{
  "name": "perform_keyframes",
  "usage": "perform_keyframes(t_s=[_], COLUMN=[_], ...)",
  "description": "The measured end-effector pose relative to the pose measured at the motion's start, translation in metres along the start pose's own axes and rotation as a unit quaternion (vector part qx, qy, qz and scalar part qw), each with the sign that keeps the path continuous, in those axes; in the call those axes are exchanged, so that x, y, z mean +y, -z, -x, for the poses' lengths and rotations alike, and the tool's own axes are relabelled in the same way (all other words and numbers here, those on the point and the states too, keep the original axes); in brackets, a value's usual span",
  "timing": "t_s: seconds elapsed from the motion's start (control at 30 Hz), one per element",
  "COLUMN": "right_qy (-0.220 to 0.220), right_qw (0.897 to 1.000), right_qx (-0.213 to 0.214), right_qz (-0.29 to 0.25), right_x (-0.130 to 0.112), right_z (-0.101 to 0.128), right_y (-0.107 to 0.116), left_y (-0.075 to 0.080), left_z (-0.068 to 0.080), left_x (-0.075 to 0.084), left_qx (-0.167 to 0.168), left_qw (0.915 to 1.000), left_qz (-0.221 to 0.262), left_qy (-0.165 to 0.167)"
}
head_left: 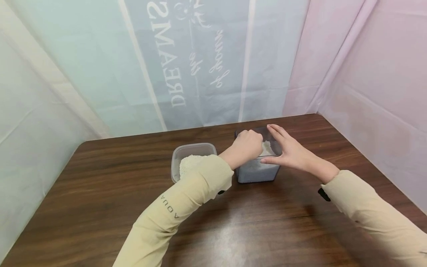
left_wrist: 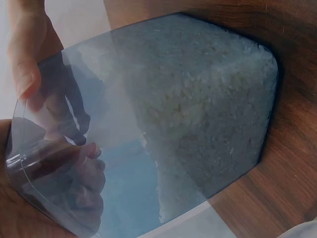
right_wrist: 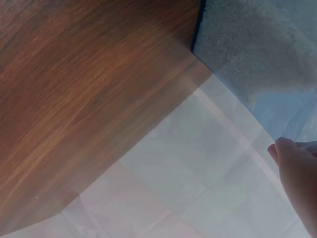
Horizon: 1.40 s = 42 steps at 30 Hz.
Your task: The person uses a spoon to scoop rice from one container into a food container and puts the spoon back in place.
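Observation:
On the brown table point(head_left: 133, 193) stands a smoky clear tub point(head_left: 258, 172) filled with white grains. My left hand point(head_left: 245, 146) is curled over its near-left rim. In the left wrist view its fingers point(left_wrist: 84, 171) show through the tub's wall point(left_wrist: 198, 99), hooked inside. My right hand point(head_left: 290, 150) lies against the tub's right corner with straight fingers, the thumb on the front rim. In the right wrist view one fingertip point(right_wrist: 287, 153) touches the tub's edge point(right_wrist: 257, 49). A second, clear tub point(head_left: 191, 155) with a heap of white grains stands just left, partly behind my left sleeve.
Pale plastic sheeting point(head_left: 207, 66) walls the table at the back and both sides, close behind the tubs. Bare wood point(head_left: 250, 230) stretches from the tubs to the near edge. The table's rounded corner point(right_wrist: 74, 198) shows in the right wrist view.

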State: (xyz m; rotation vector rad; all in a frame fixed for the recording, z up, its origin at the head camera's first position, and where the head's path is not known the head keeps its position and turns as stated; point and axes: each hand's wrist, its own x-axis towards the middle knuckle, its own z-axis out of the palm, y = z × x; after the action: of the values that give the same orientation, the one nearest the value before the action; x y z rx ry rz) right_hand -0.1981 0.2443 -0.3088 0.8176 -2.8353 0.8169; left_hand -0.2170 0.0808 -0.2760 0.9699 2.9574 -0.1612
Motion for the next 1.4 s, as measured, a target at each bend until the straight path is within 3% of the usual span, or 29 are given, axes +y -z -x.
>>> perform_keyframes(t_s=[0.3, 0.57, 0.93, 1.4], right_qy=[-0.003, 0.001, 0.004, 0.002], right_qw=[1.000, 1.000, 1.000, 1.000], right_qx=[-0.006, -0.003, 0.006, 0.007], right_qz=[-0.006, 0.000, 0.005, 0.007], right_x=[-0.001, 0.001, 0.001, 0.000], right_z=[0.000, 0.000, -0.001, -0.001], right_y=[-0.001, -0.002, -0.002, -0.002], left_y=[-0.005, -0.005, 0.000, 0.009], left_z=[0.001, 0.002, 0.002, 0.004], left_x=[-0.004, -0.004, -0.011, -0.018], left_qx=[0.028, 0.043, 0.034, 0.033], left_qw=[0.9987, 0.9987, 0.9965, 0.9875], left_qz=[0.042, 0.027, 0.074, 0.149], left_qy=[0.008, 0.006, 0.020, 0.041])
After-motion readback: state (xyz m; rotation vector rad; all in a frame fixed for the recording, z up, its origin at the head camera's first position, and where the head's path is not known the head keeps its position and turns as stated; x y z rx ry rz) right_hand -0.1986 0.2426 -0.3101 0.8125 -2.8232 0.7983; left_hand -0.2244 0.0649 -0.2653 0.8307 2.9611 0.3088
